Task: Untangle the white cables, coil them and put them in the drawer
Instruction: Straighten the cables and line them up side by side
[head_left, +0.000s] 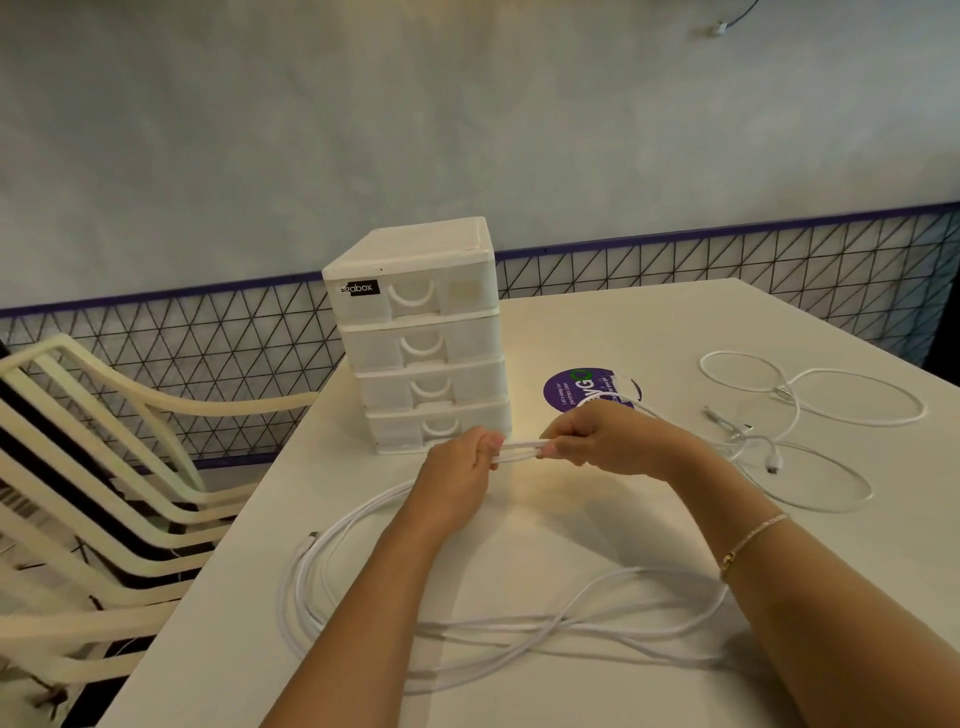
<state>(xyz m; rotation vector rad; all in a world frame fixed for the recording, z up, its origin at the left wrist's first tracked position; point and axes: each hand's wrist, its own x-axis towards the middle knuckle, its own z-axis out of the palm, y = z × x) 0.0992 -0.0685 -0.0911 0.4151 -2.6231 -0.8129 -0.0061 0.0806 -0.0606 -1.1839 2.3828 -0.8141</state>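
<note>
The white bench (597, 332) carries everything. Just beyond the hands stands a white drawer unit (421, 338), four drawers, all closed. A long white cable (467, 631) lies in loose loops below the forearms, nearer the person than the hands; a doubled stretch of it is pulled taut between them. The left hand (457, 473) pinches one end of that stretch, the right hand (605, 439) the other. To the right of the right hand a thinner white cable (810, 410) sprawls in open loops. A purple sticker (582, 387) shows just beyond the right hand.
</note>
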